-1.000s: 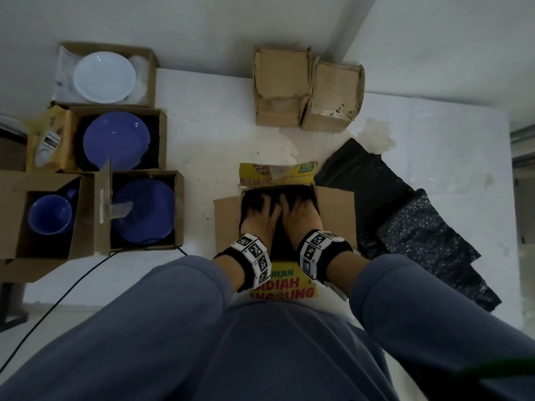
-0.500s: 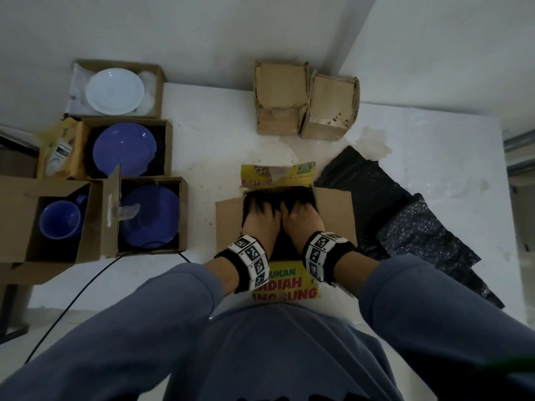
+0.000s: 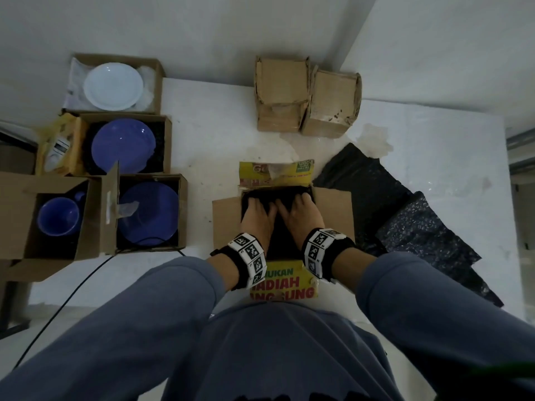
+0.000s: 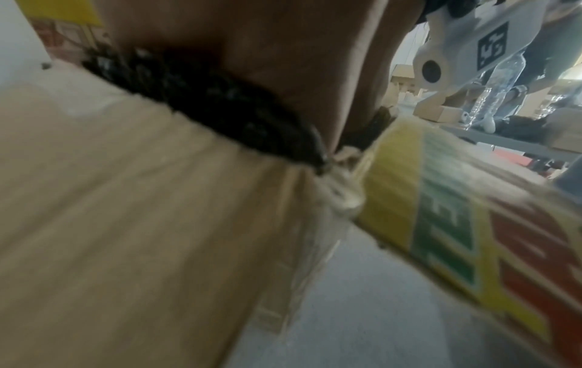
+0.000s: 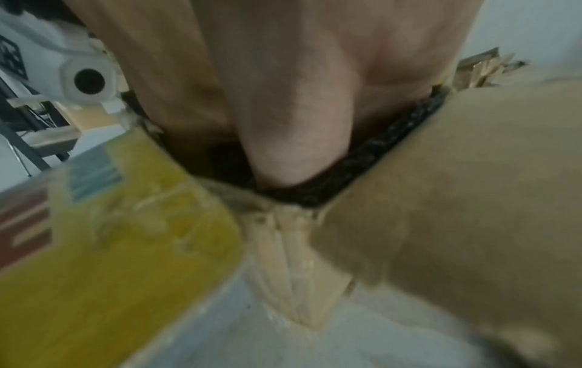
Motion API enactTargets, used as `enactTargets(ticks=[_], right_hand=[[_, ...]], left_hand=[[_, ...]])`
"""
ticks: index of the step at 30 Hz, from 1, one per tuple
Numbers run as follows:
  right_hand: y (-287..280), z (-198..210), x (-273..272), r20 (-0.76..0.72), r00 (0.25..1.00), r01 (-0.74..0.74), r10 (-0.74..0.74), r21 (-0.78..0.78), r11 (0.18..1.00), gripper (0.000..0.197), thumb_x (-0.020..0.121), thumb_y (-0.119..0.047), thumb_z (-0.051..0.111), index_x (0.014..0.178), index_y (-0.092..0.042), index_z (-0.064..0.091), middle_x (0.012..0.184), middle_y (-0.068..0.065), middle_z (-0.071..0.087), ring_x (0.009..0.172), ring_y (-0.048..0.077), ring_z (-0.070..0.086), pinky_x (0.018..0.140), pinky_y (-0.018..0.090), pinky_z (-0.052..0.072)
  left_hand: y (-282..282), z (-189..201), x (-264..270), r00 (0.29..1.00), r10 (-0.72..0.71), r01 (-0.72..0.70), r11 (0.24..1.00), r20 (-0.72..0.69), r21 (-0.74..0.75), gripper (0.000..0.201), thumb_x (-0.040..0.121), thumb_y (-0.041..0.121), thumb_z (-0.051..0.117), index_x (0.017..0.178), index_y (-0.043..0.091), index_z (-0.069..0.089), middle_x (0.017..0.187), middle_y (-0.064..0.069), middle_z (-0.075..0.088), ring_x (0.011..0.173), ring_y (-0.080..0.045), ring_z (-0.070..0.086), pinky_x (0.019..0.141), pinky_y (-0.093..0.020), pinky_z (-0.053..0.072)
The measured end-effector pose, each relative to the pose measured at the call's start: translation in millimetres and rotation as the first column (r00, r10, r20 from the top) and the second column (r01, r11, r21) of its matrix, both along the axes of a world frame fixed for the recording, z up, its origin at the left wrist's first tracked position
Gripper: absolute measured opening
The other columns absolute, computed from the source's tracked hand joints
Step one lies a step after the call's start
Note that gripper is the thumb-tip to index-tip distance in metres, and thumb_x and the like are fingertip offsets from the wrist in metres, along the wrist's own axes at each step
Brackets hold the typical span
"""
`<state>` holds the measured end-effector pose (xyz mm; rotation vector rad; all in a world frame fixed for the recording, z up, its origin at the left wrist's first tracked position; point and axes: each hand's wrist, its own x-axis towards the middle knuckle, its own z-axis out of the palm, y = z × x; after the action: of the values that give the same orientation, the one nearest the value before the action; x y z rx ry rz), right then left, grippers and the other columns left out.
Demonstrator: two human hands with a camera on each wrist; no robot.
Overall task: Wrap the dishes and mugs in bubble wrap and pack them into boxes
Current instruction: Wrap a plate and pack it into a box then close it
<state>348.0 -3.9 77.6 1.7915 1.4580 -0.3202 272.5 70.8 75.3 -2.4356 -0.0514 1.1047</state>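
The head camera looked steeply down from above both hands onto the open box [image 3: 282, 198]. Each wrist camera sat very close, facing along its hand into a near corner of that box [image 4: 126, 224] [image 5: 456, 186], both blurred.

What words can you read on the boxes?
"HADIAH": near yellow flap of the open box, only partly legible.
"…UKAN": green letters above it, start hidden by a wrist.
"…NG…UNG": red letters below, partly hidden.
"G…": far yellow flap, rest blurred.
Yellow packet label: too small.
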Motion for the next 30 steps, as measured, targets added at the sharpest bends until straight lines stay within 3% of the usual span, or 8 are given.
enactTargets(ticks=[3,13,18,20,23,25,27,30], right_hand=[[-3.3,-10.4,-1.6,0.011,1.0,0.016,-0.015,-0.029,0.999,0.081,0.102,-0.042,0.037,0.154,-0.006,-0.014,0.15,0.01,0.038,0.131,0.027,0.039,0.104,0.035,0.028],[-1.4,-20.3,0.3,-0.044,0.998,0.054,-0.054,-0.006,0.999,0.081,0.102,-0.039,0.04,0.154,-0.004,-0.01,0.14,0.01,0.044,0.122,0.025,0.044,0.097,0.034,0.033],[0.8,-19.5,-0.5,-0.062,0.996,0.062,-0.062,-0.01,0.998,0.079,0.103,-0.037,0.038,0.154,-0.002,-0.01,0.142,0.013,0.045,0.125,0.027,0.044,0.101,0.035,0.031],[2.4,-17.7,1.1,-0.091,0.992,0.086,-0.087,-0.014,0.996,0.076,0.104,-0.036,0.037,0.155,-0.004,-0.008,0.142,0.014,0.046,0.127,0.028,0.045,0.103,0.037,0.031],[10.8,-13.9,4.3,-0.188,0.958,0.217,-0.215,-0.01,0.976,0.064,0.105,-0.031,0.035,0.156,-0.008,0.003,0.138,0.014,0.051,0.125,0.03,0.049,0.102,0.038,0.033],[16.4,-11.6,5.6,-0.233,0.941,0.256,-0.246,0.012,0.967,0.047,0.107,-0.025,0.033,0.151,-0.011,0.024,0.133,0.012,0.056,0.121,0.03,0.053,0.096,0.036,0.038],[19.8,-6.6,4.0,-0.204,0.947,0.257,-0.247,0.023,0.966,0.035,0.107,-0.021,0.032,0.14,-0.015,0.042,0.133,0.009,0.056,0.121,0.028,0.053,0.091,0.034,0.039],[22.5,-3.6,0.3,-0.158,0.945,0.292,-0.287,0.011,0.956,0.033,0.107,-0.018,0.034,0.138,-0.014,0.043,0.13,0.007,0.057,0.117,0.025,0.055,0.079,0.033,0.036]], left_hand=[[1.6,-5.4,-0.2,1.0,0.009,-0.009,1.0,-0.012,0.001,0.1,0.094,0.056,0.047,0.152,-0.002,-0.011,0.151,-0.018,0.036,0.137,-0.036,0.035,0.114,-0.047,0.021],[2.3,-8.8,3.0,0.992,0.123,-0.121,0.989,0.025,-0.084,0.087,0.099,0.044,0.045,0.152,0.0,-0.007,0.148,-0.021,0.036,0.137,-0.035,0.034,0.115,-0.044,0.021],[3.4,2.4,4.2,0.987,0.158,-0.156,0.981,0.004,-0.114,0.095,0.095,0.045,0.054,0.153,0.001,-0.007,0.149,-0.023,0.035,0.137,-0.038,0.034,0.116,-0.048,0.02],[6.7,9.1,7.4,0.985,0.171,-0.169,0.971,0.0,-0.168,0.085,0.097,0.037,0.052,0.154,0.002,0.001,0.149,-0.021,0.037,0.138,-0.039,0.034,0.117,-0.05,0.018],[14.1,17.5,15.1,0.987,0.162,-0.159,0.948,-0.011,-0.275,0.059,0.099,0.022,0.05,0.15,0.003,0.026,0.139,-0.015,0.049,0.131,-0.034,0.044,0.112,-0.046,0.03],[16.7,20.5,15.7,0.991,0.132,-0.126,0.946,0.001,-0.3,0.051,0.1,0.015,0.049,0.147,0.005,0.034,0.134,-0.014,0.054,0.125,-0.032,0.05,0.104,-0.041,0.04],[15.3,25.1,10.9,0.996,0.065,-0.051,0.974,0.056,-0.223,0.043,0.1,0.019,0.046,0.142,0.008,0.042,0.132,-0.013,0.054,0.122,-0.031,0.05,0.1,-0.039,0.04],[12.4,31.0,3.3,0.994,-0.07,0.074,0.996,0.088,-0.05,0.042,0.099,0.035,0.043,0.135,0.013,0.045,0.123,-0.012,0.053,0.11,-0.03,0.048,0.097,-0.042,0.036]])
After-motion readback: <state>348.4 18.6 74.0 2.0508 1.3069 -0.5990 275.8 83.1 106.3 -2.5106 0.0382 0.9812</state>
